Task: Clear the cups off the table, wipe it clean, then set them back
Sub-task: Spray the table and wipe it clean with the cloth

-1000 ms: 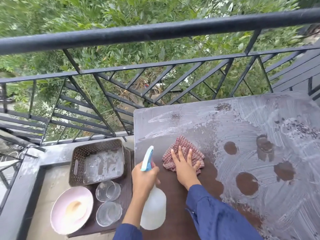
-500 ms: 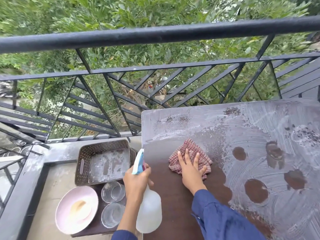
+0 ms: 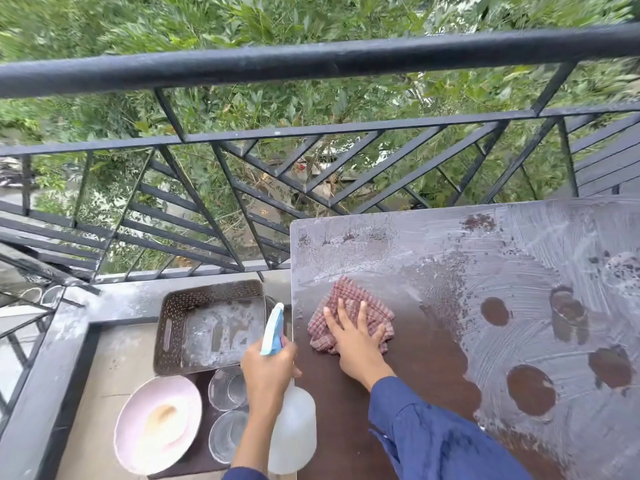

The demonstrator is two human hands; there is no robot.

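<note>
I'm looking down at the table (image 3: 450,244), a flat dark brown slab with a rounded far-left corner, most of it filmed in chalky grey-white residue streaked in curved swipes. Round dark patches show through on the right, and a clean glossy strip runs along the near left. The right hand (image 3: 353,344) lies flat with fingers spread, pressing down on a crumpled red-checked cloth (image 3: 349,306) close to the table's left edge. The left hand (image 3: 268,370) is wrapped tight round the neck of a translucent plastic spray bottle (image 3: 292,431) with a pale blue trigger head, held right at that left edge. Both sleeves are blue.

Off the table, low on the left, two clear glass cups (image 3: 227,415) sit one behind the other on a dark mat, just beside a shallow pink plate (image 3: 157,424) with a tan smear. Behind them sits a brown perforated tray (image 3: 207,325), dusty inside. A black metal railing (image 3: 311,60) runs past the table's far edge, foliage beyond. The right half of the tabletop lies open.
</note>
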